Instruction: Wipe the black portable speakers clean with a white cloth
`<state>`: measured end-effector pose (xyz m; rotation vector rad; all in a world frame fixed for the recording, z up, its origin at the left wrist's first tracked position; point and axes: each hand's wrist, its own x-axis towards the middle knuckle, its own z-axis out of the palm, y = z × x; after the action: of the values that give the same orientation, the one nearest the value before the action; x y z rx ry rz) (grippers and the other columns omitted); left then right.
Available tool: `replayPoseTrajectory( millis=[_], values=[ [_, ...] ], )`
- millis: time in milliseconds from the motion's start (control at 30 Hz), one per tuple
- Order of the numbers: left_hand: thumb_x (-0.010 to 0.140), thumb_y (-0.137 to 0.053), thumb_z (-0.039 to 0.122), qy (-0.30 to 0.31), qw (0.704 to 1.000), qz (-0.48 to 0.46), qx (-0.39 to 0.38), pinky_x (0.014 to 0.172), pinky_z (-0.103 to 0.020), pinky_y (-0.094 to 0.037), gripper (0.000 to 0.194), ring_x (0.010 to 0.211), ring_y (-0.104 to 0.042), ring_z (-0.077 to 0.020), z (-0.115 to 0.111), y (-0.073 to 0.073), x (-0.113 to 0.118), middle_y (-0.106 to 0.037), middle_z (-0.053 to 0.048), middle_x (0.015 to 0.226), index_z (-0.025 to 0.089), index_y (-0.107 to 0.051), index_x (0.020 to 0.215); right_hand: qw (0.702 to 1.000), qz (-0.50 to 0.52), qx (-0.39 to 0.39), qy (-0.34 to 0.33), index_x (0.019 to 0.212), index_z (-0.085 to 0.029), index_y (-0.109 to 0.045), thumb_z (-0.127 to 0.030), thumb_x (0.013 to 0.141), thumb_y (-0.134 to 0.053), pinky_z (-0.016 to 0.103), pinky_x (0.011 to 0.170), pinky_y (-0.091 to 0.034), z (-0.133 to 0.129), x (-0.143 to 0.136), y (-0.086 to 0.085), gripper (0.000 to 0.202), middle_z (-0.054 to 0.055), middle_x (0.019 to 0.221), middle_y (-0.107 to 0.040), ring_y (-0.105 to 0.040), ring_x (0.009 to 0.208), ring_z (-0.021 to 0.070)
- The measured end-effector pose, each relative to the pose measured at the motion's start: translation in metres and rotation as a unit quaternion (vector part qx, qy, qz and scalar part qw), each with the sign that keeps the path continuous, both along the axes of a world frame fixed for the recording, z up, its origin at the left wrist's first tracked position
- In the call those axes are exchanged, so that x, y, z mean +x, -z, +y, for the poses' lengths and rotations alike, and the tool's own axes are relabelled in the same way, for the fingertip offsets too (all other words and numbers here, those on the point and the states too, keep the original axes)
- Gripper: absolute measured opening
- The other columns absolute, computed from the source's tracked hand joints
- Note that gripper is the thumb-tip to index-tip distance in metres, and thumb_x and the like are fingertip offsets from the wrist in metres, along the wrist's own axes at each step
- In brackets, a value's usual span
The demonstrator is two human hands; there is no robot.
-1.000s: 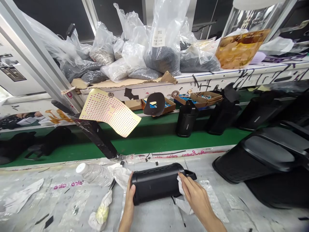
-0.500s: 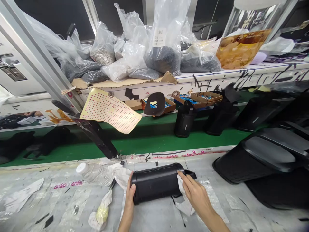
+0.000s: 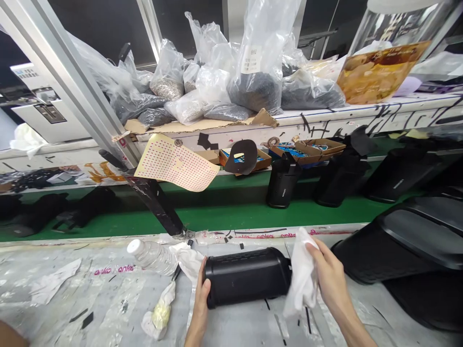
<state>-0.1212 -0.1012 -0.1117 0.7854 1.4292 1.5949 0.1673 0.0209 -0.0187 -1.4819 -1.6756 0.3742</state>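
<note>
A black portable speaker [image 3: 249, 277] lies on its side on the plastic-covered bench. My left hand [image 3: 200, 301] grips its left end, thumb in front and fingers behind. My right hand [image 3: 328, 270] pinches a white cloth [image 3: 302, 274], which hangs down by the speaker's right end and hides part of it. Behind my left hand lies a crumpled white cloth [image 3: 188, 260], with a clear plastic bottle [image 3: 154, 255] with a white cap on its side next to it. A yellow-stained cloth wad [image 3: 161, 313] rests further left.
Large black speaker-like housings [image 3: 408, 241] crowd the right side. Several black speakers [image 3: 284, 180] stand on the green conveyor behind. A dotted sticker sheet [image 3: 177, 164] hangs from the shelf near a black post [image 3: 157, 205]. Filled plastic bags [image 3: 256, 89] line the shelf.
My right hand has lifted the white cloth off the speaker's right end and moved up and right. My left hand stays on the speaker. The view has shifted slightly left.
</note>
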Motion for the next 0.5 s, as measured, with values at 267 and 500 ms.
replayPoseTrajectory(
  millis=[267,500],
  values=[
    [0.078,-0.058,0.059,-0.044,0.995,0.05,0.073,0.12,-0.04,-0.017,0.073,0.143,-0.029,-0.0299,-0.009,-0.006,0.02,-0.043,-0.009,0.151,0.019,-0.046,0.138,0.962,-0.052,0.014,-0.268,0.114,-0.021,-0.069,-0.017,0.088,-0.039,0.045,0.1,-0.044,-0.059,-0.131,-0.009,0.04,0.007,0.111,-0.072,-0.065,0.106,0.0241],
    [0.065,-0.065,0.069,0.011,0.937,0.285,0.199,0.113,-0.047,-0.029,0.092,0.134,-0.041,-0.0388,-0.013,-0.077,0.028,-0.048,-0.011,0.145,0.027,-0.04,0.143,0.969,0.014,-0.113,-0.221,0.109,-0.027,-0.071,-0.039,0.091,-0.039,0.055,0.109,-0.031,-0.033,-0.077,-0.009,0.039,0.005,0.12,-0.068,-0.057,0.12,0.0263]
  ],
)
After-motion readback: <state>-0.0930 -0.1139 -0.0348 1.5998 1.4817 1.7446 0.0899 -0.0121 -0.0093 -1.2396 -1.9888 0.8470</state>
